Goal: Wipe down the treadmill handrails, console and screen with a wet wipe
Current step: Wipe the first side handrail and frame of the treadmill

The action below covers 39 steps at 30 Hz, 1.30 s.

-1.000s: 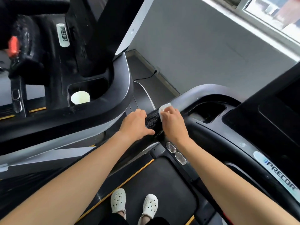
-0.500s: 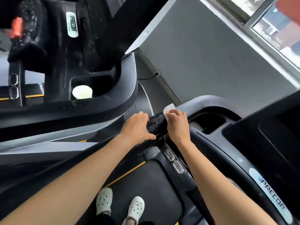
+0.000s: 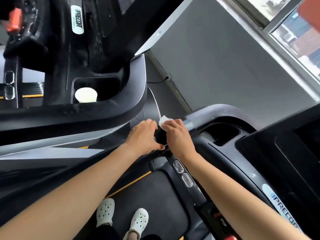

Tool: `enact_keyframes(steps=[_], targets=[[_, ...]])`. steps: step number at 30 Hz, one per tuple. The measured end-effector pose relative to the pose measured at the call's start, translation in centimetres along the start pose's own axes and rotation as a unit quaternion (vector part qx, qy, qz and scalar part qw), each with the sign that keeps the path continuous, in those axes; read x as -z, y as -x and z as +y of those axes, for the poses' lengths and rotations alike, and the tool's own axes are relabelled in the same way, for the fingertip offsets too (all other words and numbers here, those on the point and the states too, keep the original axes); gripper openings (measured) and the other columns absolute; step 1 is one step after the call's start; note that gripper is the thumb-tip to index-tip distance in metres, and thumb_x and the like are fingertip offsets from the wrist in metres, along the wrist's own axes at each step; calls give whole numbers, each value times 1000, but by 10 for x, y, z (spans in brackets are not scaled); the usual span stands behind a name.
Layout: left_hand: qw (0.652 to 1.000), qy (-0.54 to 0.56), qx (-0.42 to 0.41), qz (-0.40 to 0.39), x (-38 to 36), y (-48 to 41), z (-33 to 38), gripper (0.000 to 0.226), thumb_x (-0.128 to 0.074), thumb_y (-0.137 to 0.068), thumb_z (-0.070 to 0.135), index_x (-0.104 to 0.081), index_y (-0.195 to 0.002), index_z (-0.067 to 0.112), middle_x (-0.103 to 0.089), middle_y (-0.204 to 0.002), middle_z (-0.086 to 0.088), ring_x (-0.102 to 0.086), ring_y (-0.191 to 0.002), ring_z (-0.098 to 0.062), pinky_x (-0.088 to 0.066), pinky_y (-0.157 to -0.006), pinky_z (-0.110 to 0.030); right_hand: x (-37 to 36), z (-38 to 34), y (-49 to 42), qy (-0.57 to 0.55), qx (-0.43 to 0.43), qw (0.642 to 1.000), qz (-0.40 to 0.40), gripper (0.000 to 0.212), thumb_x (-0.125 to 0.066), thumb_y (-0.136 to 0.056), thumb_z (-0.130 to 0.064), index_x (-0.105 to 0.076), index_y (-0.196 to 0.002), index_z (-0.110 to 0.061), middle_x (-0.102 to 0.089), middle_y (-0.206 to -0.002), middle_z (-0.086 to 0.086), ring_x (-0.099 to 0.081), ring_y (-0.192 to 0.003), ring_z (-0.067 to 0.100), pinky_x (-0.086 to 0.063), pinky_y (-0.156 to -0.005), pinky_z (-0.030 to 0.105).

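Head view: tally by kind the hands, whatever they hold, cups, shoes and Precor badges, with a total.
Hands: 2, left hand, right hand
White wipe, pinched by right hand: 1
Black item, gripped by left hand: 1
Cup: 1
White shoes: 2
Precor badges: 2
Total: 9

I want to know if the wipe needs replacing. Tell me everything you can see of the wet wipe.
The wet wipe is a small white wad, soft-looking and bunched, not spread flat. Only one end shows, poking out beyond the fingertips of the right hand, which presses it onto the dark handrail grip near the grey rail. The left hand grips the same bar close beside it. Dirt or dampness cannot be told.
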<state>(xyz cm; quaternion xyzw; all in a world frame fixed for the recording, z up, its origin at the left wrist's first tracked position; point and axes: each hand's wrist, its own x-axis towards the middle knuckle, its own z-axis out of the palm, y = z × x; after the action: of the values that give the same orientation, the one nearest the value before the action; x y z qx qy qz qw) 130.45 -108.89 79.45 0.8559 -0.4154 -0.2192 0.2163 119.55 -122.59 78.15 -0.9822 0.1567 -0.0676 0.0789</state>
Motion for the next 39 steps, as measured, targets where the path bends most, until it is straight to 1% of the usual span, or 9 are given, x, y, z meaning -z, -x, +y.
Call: enact_keyframes(steps=[3,8,11,15,21,27,31,35,39], targets=[[1000,4,-1,3,-1,1,0,78,-86,-68,62,-57,-125,18,-57,-121,4,-54,-117,-19,-47,-91,-36,10,20,3,21,4,1000,-8,40,-61,-79,11,-76,-111,-9,-71,-116,5,-57,-97,31,-55,-82,37],[1000,17,2,6,-2,2,-1,77,-86,-68,62,-57,-125,18,-57,-120,5,-54,-114,-18,-49,-92,-37,13,30,7,-23,-149,988,40,29,-59,-93,4,-78,-112,-8,-70,-122,8,-55,-104,34,-50,-94,37],[1000,13,2,7,-2,1,0,76,-86,-68,61,-57,-123,18,-56,-118,4,-54,-114,-19,-47,-90,-36,7,4,20,-48,-61,996,35,17,-64,-96,-12,-77,-107,-11,-68,-121,4,-52,-102,28,-47,-94,34],[1000,11,0,6,-4,2,-1,75,-85,-69,60,-57,-124,18,-56,-119,2,-53,-115,-20,-46,-93,-36,7,4,22,-42,16,998,42,14,-65,-96,-6,-76,-103,-11,-69,-117,0,-52,-95,24,-48,-86,31],[1000,12,0,10,-5,3,0,76,-85,-70,60,-57,-126,18,-56,-121,3,-53,-117,-20,-45,-95,-35,7,26,8,-29,-150,986,64,35,-54,-92,9,-77,-111,-10,-71,-115,6,-56,-108,33,-40,-94,24],[1000,15,4,20,-7,4,1,75,-86,-68,59,-57,-122,16,-57,-117,0,-54,-114,-22,-45,-91,-36,6,-8,30,-82,58,995,13,39,-40,-83,-2,-74,-101,-7,-70,-116,4,-56,-117,23,-38,-107,16],[1000,20,6,23,-7,5,0,77,-85,-70,59,-57,-127,17,-57,-121,2,-53,-117,-20,-45,-94,-35,9,20,21,-84,-6,996,43,24,-52,-79,13,-65,-83,-7,-71,-115,4,-62,-113,26,-46,-94,25],[999,25,4,23,-7,6,-1,77,-85,-71,59,-57,-129,17,-57,-122,3,-53,-117,-19,-45,-95,-34,9,28,10,-104,-110,985,84,30,-55,-81,16,-72,-86,-10,-74,-104,3,-64,-104,24,-49,-90,28],[999,24,10,27,-8,6,-1,78,-86,-69,61,-57,-126,16,-57,-121,1,-54,-117,-21,-46,-93,-36,7,5,23,-98,37,994,25,42,-54,-80,13,-78,-103,-12,-73,-111,0,-60,-110,22,-50,-96,29]])
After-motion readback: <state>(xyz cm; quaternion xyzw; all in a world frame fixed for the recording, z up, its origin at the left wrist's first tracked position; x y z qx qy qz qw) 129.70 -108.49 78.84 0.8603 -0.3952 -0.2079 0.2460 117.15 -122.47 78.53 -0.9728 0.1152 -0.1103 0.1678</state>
